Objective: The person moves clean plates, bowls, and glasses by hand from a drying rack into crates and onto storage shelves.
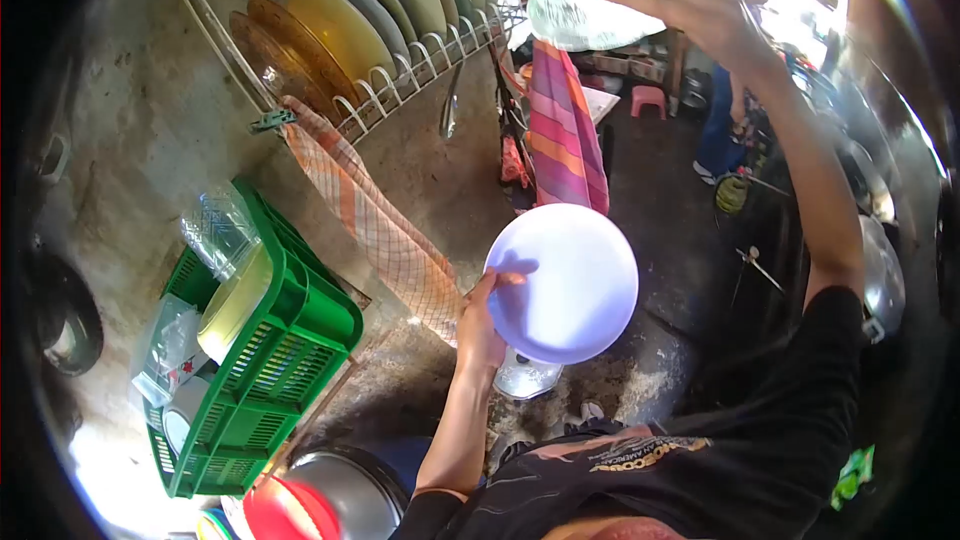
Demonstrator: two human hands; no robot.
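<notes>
My left hand (487,325) holds a pale lilac plate (570,285) by its left rim, with the thumb over the inner face. Raised at the top right, my right hand (690,5) has its fingers spread beside a whitish, patterned rounded dish or cover (585,0); whether the fingers touch it is unclear. Left of that, a white wire rack (410,65) on the wall holds several plates (340,25) standing on edge. A checked cloth (375,215) hangs from the rack by a green clip (272,120). Below the patterned dish hangs a striped pink and purple cloth (567,125).
A green crate (290,340) with containers is at the left. Beneath it are a red basin (290,510) and a metal pot (345,490). A pink stool (648,100) stands farther back, near another person (720,130). A metal lid (880,275) is at the right.
</notes>
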